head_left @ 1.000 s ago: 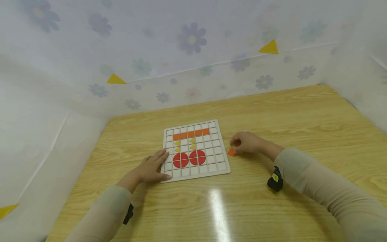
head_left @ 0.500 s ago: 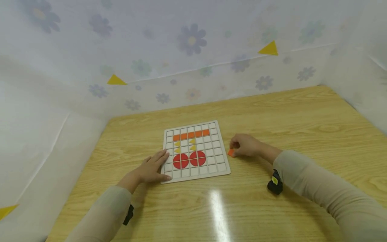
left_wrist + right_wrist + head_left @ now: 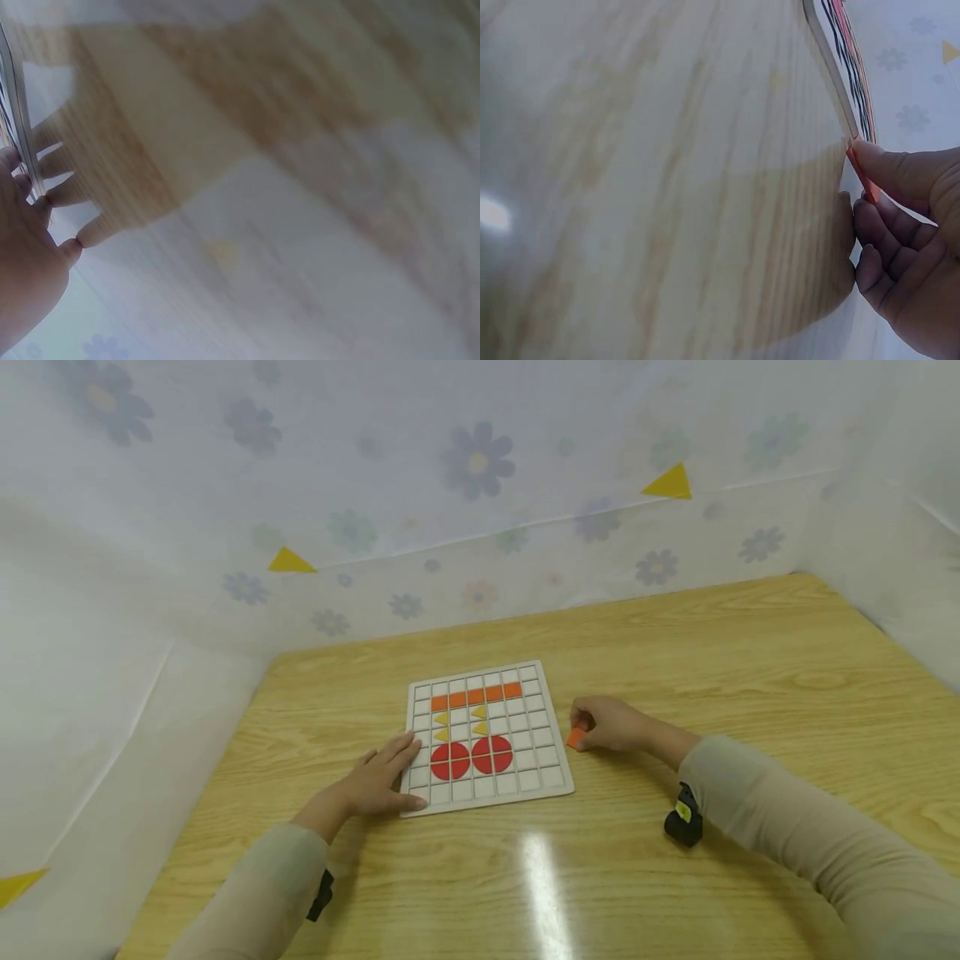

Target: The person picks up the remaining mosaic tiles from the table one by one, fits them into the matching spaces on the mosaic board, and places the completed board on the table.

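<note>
A white grid board [image 3: 551, 777] lies on the table with orange squares, yellow triangles and red quarter-circle pieces set in its cells. My left hand [image 3: 375, 781] rests along the board's left edge, fingers spread and thumb at the near corner. To the right of the board, my right hand [image 3: 615, 724] pinches a loose orange square tile [image 3: 576, 737] between thumb and fingers. The right wrist view shows this tile [image 3: 864, 174] tilted, edge on, beside the board's rim. In the left wrist view the left hand [image 3: 30, 247] touches the board's edge.
The wood-grain table [image 3: 712, 652] extends to all sides of the board. Behind it hangs a pale flowered sheet [image 3: 480, 552] with yellow triangles on it. A black wrist camera [image 3: 684, 818] hangs under the right sleeve.
My right fingers have come down and closed on the orange tile, and it now looks tilted. The left hand stays in place on the board.
</note>
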Action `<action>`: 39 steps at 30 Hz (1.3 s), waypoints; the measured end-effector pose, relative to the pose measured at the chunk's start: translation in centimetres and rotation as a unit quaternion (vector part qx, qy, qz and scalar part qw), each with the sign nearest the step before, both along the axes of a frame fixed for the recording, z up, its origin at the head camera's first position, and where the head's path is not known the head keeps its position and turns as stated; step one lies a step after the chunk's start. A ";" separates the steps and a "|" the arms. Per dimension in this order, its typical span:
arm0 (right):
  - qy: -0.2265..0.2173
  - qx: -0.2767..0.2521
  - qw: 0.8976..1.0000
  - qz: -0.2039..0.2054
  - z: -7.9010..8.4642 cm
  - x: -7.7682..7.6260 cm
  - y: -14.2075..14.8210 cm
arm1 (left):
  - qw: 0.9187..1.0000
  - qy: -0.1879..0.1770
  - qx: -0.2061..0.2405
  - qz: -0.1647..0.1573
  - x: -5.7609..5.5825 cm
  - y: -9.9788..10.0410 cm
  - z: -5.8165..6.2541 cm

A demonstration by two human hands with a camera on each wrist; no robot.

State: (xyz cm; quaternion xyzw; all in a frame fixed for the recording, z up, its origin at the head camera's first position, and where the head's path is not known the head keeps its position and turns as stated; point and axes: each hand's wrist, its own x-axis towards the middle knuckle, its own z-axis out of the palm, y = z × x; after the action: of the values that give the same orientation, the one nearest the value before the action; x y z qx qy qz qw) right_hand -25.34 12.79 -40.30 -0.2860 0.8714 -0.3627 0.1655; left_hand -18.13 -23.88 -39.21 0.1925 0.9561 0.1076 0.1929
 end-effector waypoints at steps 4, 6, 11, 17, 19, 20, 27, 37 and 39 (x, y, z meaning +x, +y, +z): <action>-0.008 -0.005 1.000 -0.011 0.0 0.0 0.0 | 1.000 0.002 -0.001 0.000 0.0 0.0 -0.1; -0.010 -0.007 1.000 -0.015 0.0 -0.1 0.0 | 1.000 0.004 -0.001 0.001 0.0 0.1 -0.1; -0.012 -0.024 0.999 -0.017 0.0 -0.3 0.2 | 1.000 0.008 -0.002 0.003 -0.1 0.0 -0.2; -0.046 -0.058 0.997 -0.025 0.0 -0.5 0.4 | 1.000 0.008 -0.001 0.000 -0.3 0.0 -0.2; -0.051 -0.062 0.996 -0.028 0.1 -0.5 0.3 | 1.000 0.006 0.000 0.000 -0.3 0.0 -0.2; -0.051 -0.063 0.996 -0.028 0.2 -0.5 0.3 | 1.000 0.006 0.000 0.000 -0.2 0.0 -0.2; -0.072 -0.078 0.993 -0.044 0.7 -0.9 -0.5 | 1.000 0.003 -0.002 0.001 -0.2 -0.2 -0.4; -0.033 -0.097 0.993 -0.058 1.4 -2.0 -1.7 | 1.000 0.004 -0.001 0.000 -0.2 0.0 -0.2; -0.029 -0.098 0.993 -0.062 1.5 -2.3 -2.1 | 1.000 0.004 0.000 0.001 -0.1 0.0 -0.2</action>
State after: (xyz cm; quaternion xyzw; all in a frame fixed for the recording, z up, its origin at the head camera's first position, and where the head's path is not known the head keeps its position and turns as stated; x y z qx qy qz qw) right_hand -27.62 10.73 -38.82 -0.2354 0.8424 -0.4644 0.1391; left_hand -18.27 -23.89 -39.37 0.1915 0.9571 0.1072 0.1891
